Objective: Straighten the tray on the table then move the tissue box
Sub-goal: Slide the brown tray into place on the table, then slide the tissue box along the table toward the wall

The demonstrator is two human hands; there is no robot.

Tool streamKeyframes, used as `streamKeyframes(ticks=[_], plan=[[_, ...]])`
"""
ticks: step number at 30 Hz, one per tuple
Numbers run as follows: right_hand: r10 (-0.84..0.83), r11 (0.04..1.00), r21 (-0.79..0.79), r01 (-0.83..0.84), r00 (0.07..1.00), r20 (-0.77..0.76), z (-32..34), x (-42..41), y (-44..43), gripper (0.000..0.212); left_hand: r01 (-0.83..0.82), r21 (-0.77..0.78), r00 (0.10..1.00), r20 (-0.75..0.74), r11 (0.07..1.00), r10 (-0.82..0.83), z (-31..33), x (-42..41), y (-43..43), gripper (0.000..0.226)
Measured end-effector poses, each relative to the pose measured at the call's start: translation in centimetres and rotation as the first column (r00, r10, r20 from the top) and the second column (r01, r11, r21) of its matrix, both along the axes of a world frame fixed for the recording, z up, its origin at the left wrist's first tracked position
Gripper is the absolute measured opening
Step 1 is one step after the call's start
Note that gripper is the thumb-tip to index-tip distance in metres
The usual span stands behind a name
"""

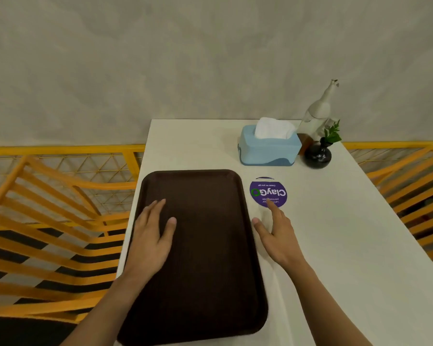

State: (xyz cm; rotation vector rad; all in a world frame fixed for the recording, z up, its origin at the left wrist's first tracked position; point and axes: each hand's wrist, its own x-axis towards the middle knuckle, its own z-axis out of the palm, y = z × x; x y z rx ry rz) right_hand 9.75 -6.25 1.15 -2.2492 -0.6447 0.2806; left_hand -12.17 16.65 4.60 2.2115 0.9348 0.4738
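- Tray near-square along the surface's left edge; straightening looks nearly done
- Left hand flat on tray, right hand open beside it
- Tissue box untouched at far end, move still left

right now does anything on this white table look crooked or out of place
The dark brown plastic tray hangs over the white table's left edge. The left hand lies flat on it. The light blue tissue box sits upright.

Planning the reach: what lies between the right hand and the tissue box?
In the head view, a round purple sticker lies between the right hand and the tissue box; otherwise bare table.
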Motion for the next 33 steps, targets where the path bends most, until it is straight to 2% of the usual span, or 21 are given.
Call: streamKeyframes(ticks=[4, 8, 13, 15, 28, 31, 33], plan=[[-0.015, 0.997, 0.074, 0.013, 1.0, 0.019, 1.1, 5.7, -1.1, 0.063, 0.09, 0.008, 0.995, 0.044, 0.996, -0.091, 1.7, 7.9, -2.1, 0.061], [-0.045, 0.997, 0.061, 0.043, 0.998, 0.036, 2.1, 12.7, -1.4, 0.067, 0.099, 0.023, 0.992, 0.082, 0.995, -0.1, 2.8, 16.1, -3.7, 0.064], [-0.014, 0.985, 0.175, -0.003, 0.995, 0.096, 3.4, 19.7, 0.3, 0.059, 0.01, -0.068, 0.991, 0.133, 0.998, 0.0, 2.7, 24.6, -4.8, 0.076], [-0.005, 0.982, 0.19, -0.011, 0.997, 0.08, 3.5, 21.7, 1.5, 0.062, -0.028, -0.095, 0.992, 0.123, 0.995, 0.039, 2.3, 26.9, -5.0, 0.081], [-0.015, 0.985, 0.171, 0.038, 0.991, -0.135, 0.7, 26.4, 3.8, 0.093, -0.053, -0.17, 0.998, 0.003, 0.984, 0.055, 0.5, 34.6, -2.4, 0.108], [-0.022, 0.988, 0.145, 0.047, 0.985, -0.173, 0.1, 26.6, 4.0, 0.092, -0.024, -0.234, 0.999, -0.031, 0.972, 0.017, 0.0, 35.2, -1.1, 0.111], [-0.01, 0.989, 0.146, 0.033, 0.988, -0.152, -0.1, 26.7, 4.2, 0.084, -0.003, -0.271, 0.999, -0.031, 0.962, -0.006, -0.3, 35.5, -0.5, 0.1]])
